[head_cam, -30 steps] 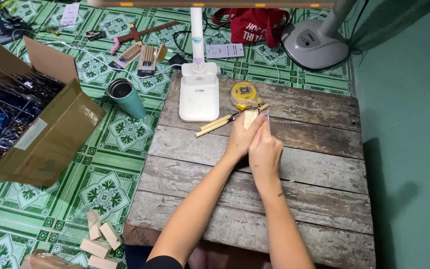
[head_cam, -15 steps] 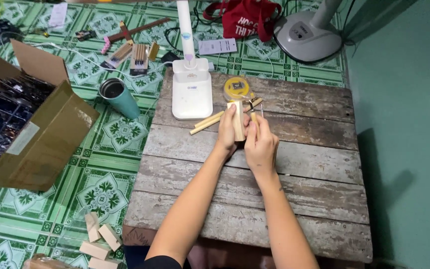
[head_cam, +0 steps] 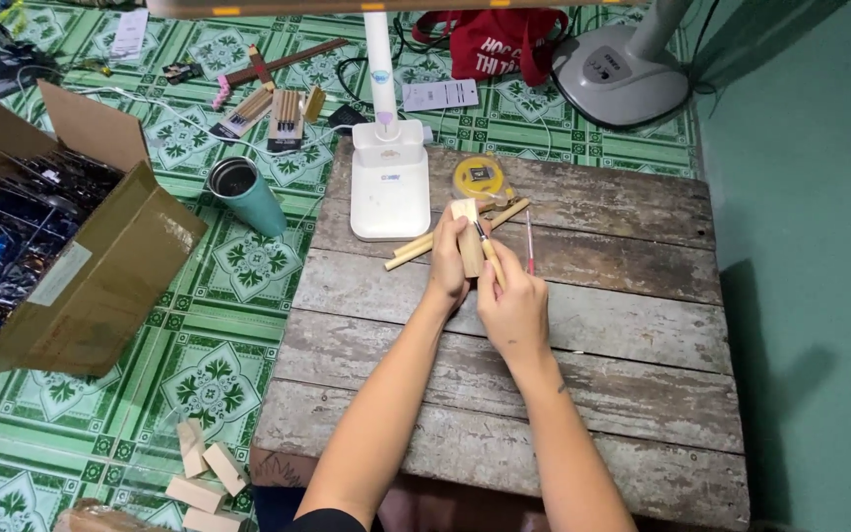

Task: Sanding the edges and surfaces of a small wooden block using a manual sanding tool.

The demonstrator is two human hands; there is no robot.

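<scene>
Weathered plank table (head_cam: 583, 394) fills centre and right of frame, standing on a green patterned tile floor (head_cam: 219, 345).

Open cardboard box (head_cam: 71, 266) of tools at left edge; grey fan base (head_cam: 622, 74) at top right; white desk-lamp base (head_cam: 389, 182) at upper centre of the table; teal tumbler (head_cam: 246, 195) on the floor beside it.

Left hand (head_cam: 447, 268) is closed round a small pale wood block (head_cam: 466, 234), held upright just above the table at upper centre.

Right hand (head_cam: 514, 305) is closed on a wooden-handled carving knife (head_cam: 488, 252), blade against the block's right face.

Judgement: carving step in hand. Next cut calls for a firm block, thumb clear of the blade, and a short controlled stroke.

Yellow tape measure (head_cam: 480, 179) and loose sticks (head_cam: 416, 251) lie just behind.
</scene>
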